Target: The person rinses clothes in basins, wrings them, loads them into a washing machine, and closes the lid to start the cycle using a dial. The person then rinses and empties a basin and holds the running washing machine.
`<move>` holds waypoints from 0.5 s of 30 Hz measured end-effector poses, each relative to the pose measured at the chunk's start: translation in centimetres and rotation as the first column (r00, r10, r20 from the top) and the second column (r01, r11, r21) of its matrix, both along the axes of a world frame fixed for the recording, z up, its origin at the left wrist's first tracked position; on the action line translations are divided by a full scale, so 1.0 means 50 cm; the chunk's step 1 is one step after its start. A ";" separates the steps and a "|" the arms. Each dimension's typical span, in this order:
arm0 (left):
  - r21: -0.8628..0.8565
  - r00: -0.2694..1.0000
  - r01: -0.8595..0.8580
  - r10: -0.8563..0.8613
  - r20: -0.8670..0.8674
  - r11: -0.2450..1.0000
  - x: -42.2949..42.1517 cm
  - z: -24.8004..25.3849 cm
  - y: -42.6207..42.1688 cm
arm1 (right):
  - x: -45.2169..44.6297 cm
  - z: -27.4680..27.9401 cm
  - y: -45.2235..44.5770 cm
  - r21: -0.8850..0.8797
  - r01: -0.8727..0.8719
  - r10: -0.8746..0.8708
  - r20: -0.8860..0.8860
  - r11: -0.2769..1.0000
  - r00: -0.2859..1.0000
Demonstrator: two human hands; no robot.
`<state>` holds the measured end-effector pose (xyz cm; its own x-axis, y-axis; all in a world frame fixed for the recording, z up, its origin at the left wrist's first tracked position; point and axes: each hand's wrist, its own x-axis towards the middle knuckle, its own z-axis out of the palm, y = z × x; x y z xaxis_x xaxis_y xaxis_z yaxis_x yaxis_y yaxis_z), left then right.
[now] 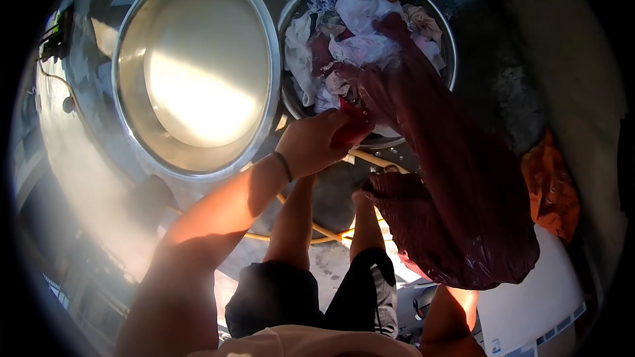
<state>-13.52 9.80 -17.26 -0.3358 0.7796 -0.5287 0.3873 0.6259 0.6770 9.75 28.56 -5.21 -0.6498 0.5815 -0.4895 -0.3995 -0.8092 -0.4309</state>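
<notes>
My left hand [317, 142] is closed around a bunched, wet-looking red cloth [354, 125] at the near rim of the right-hand metal basin [452, 59]. From that basin a long, wet maroon garment [456, 165] stretches toward me and hangs in a heavy fold on the right. My right forearm [453, 314] reaches up beneath this garment, which hides the hand and its fingers. Inside the basin lie white cloths [367, 13] and other mixed laundry in a tangle.
A large metal basin [271, 73] with pale, sunlit liquid stands at left. A yellow hose [324, 230] runs across the floor around my legs [291, 231]. At right are an orange bag-like item [552, 188] and a white panel [536, 297].
</notes>
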 end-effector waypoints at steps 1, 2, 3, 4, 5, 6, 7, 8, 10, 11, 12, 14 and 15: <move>0.002 1.000 0.003 -0.003 -0.005 1.000 0.001 0.011 0.010 | 0.002 -0.004 -0.007 -0.066 0.031 -0.027 0.067 0.997 0.997; -0.022 0.965 -0.190 0.191 0.178 0.982 0.007 0.019 0.020 | 0.004 -0.016 -0.017 -0.143 0.062 -0.040 0.152 0.988 0.988; -0.082 0.862 -0.366 0.370 0.347 0.927 0.018 0.026 0.027 | -0.001 -0.026 -0.031 -0.221 0.096 -0.040 0.245 0.970 0.969; -0.084 0.864 -0.361 0.367 0.345 0.929 0.037 0.032 0.032 | -0.011 -0.038 -0.049 -0.295 0.130 -0.031 0.316 0.947 0.948; -0.054 0.745 -0.507 0.468 0.475 0.860 0.065 0.038 0.035 | -0.026 -0.048 -0.069 -0.285 0.087 0.014 0.335 0.954 0.942; -0.044 0.599 -0.638 0.531 0.599 0.769 0.091 0.046 0.037 | -0.043 -0.060 -0.090 -0.240 0.011 0.077 0.354 0.971 0.932; -0.036 0.608 -0.630 0.522 0.598 0.776 0.116 0.054 0.039 | -0.049 -0.077 -0.108 -0.193 -0.067 0.136 0.374 0.979 0.917; 0.041 0.722 -0.556 0.458 0.519 0.830 0.146 0.066 0.037 | -0.046 -0.095 -0.121 -0.263 -0.041 0.130 0.330 0.964 0.935; 0.120 0.826 -0.459 0.373 0.424 0.880 0.181 0.103 0.040 | -0.040 -0.097 -0.134 -0.326 -0.010 0.107 0.280 0.945 0.954; 0.212 0.913 -0.317 0.236 0.334 0.924 0.192 0.125 0.040 | -0.035 -0.087 -0.136 -0.377 -0.060 0.139 0.188 0.924 0.972; 0.287 0.969 -0.160 0.094 0.231 0.944 0.204 0.151 0.042 | -0.022 -0.075 -0.134 -0.423 -0.112 0.166 0.095 0.899 0.982; 0.313 0.965 -0.074 -0.011 0.261 0.947 0.227 0.214 0.055 | 0.024 -0.059 -0.124 -0.503 -0.167 0.216 0.041 0.848 0.975; 0.329 0.950 -0.002 -0.101 0.295 0.944 0.241 0.256 0.061 | 0.048 -0.043 -0.122 -0.584 -0.231 0.274 -0.015 0.778 0.961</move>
<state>-1.46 12.85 -4.46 -0.1555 0.9357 -0.3167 0.1558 0.3398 0.9275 12.16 22.47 -7.38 -0.6866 -0.0026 -0.7270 -0.1329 -0.9827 0.1291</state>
